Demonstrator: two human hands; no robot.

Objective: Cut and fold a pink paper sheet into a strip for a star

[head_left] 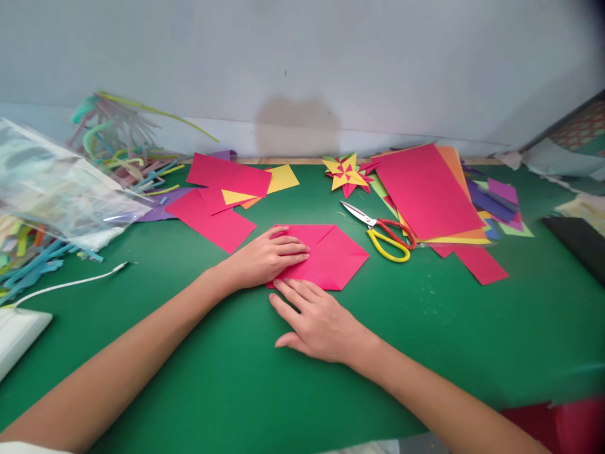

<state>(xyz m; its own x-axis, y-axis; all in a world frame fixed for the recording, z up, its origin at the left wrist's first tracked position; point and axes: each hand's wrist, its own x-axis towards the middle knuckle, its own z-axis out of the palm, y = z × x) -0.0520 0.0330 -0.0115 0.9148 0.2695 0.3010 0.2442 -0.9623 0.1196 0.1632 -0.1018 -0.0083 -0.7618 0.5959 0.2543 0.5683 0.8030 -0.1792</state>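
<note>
A folded red sheet of paper (331, 258) lies flat on the green table, its right end coming to a point with crease lines across it. My left hand (267, 257) rests flat on the paper's left part, fingers stretched to the right, covering that end. At the near edge, my right hand (314, 318) touches the paper with its fingertips, fingers apart and thumb out to the left. Neither hand grips anything. Scissors (385, 233) with one red and one yellow handle lie half open to the right of the paper.
A red and yellow paper star (346, 174) stands near the wall. Stacked coloured sheets (428, 195) lie at the right, cut red pieces (212, 221) at the back left. Pipe cleaners (142, 170), a plastic bag (57, 183) and a white cable (70, 287) occupy the left.
</note>
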